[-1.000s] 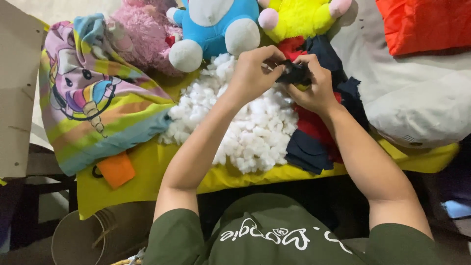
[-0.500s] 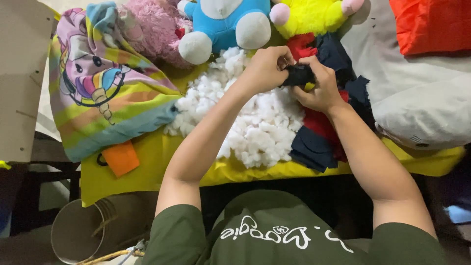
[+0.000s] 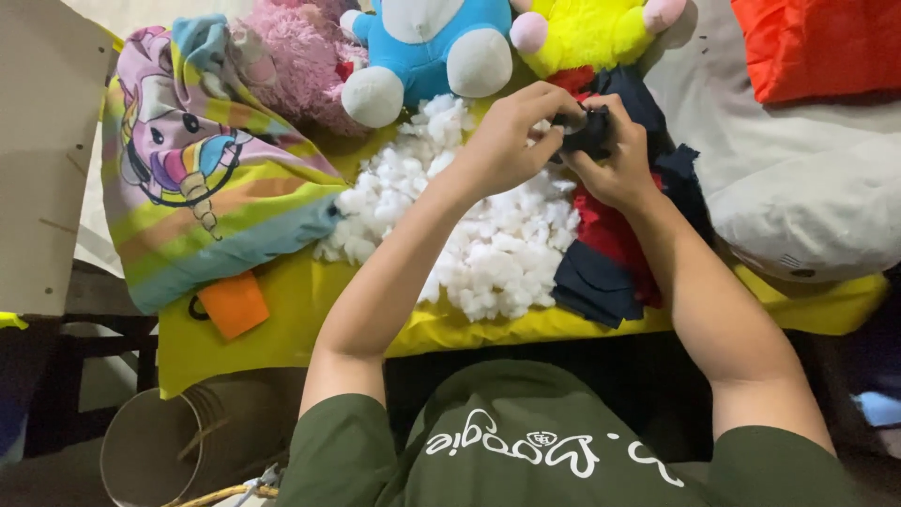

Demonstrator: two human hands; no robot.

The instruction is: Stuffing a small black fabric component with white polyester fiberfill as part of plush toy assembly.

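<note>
My left hand (image 3: 511, 136) and my right hand (image 3: 610, 160) meet over a small dark navy fabric piece (image 3: 587, 131), both gripping it with the fingers pinched on its opening. Under my hands lies a heap of white stuffing (image 3: 450, 216) on a yellow cloth (image 3: 282, 319). A red and navy unstuffed toy skin (image 3: 610, 258) lies under my right wrist, and the dark piece seems joined to it.
A blue and white plush (image 3: 427, 47), a pink plush (image 3: 291, 52) and a yellow plush (image 3: 587, 33) sit at the back. A striped unicorn cushion (image 3: 202, 188) lies left, an orange tag (image 3: 233, 305) below it. A white pillow (image 3: 807, 197), a red cushion (image 3: 817, 42) and a cardboard tube (image 3: 150, 455) are nearby.
Both hands stay on the dark fabric piece and shift only slightly; the fingers work at its opening. The view has drifted a little.
</note>
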